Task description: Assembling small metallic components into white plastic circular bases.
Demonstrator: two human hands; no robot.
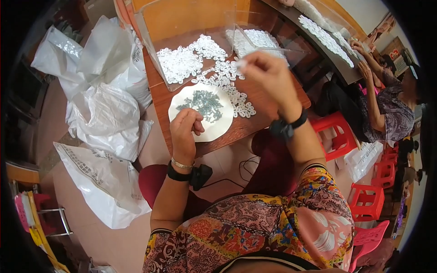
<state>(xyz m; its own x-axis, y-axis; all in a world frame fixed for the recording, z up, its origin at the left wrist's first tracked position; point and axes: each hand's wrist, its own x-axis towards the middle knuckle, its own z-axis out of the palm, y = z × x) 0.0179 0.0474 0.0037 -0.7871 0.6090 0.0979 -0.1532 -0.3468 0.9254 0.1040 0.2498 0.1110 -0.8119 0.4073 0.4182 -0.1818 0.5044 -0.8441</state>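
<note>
My right hand [268, 77] is raised over the right side of the wooden table [223, 134], its thumb and fingertips pinching a small white plastic piece [240, 65], partly blurred. Curled closed, my left hand [185, 129] is at the near left edge of a cream plate [223, 129]; whatever its fingers hold is hidden. Small grey-green pins or screws [205, 103] lie heaped on that plate. Beside and beyond it spread many loose white oval pieces with holes [242, 108], running back to a larger pile [177, 63] within a clear-walled tray.
A clear bin of white pieces [261, 38] stands at the back right. Full white sacks [104, 113] crowd the floor at left, with a flatter sack [104, 182] nearer me. At right are red stools [334, 134] and another person [387, 100] working at a dark table [314, 34].
</note>
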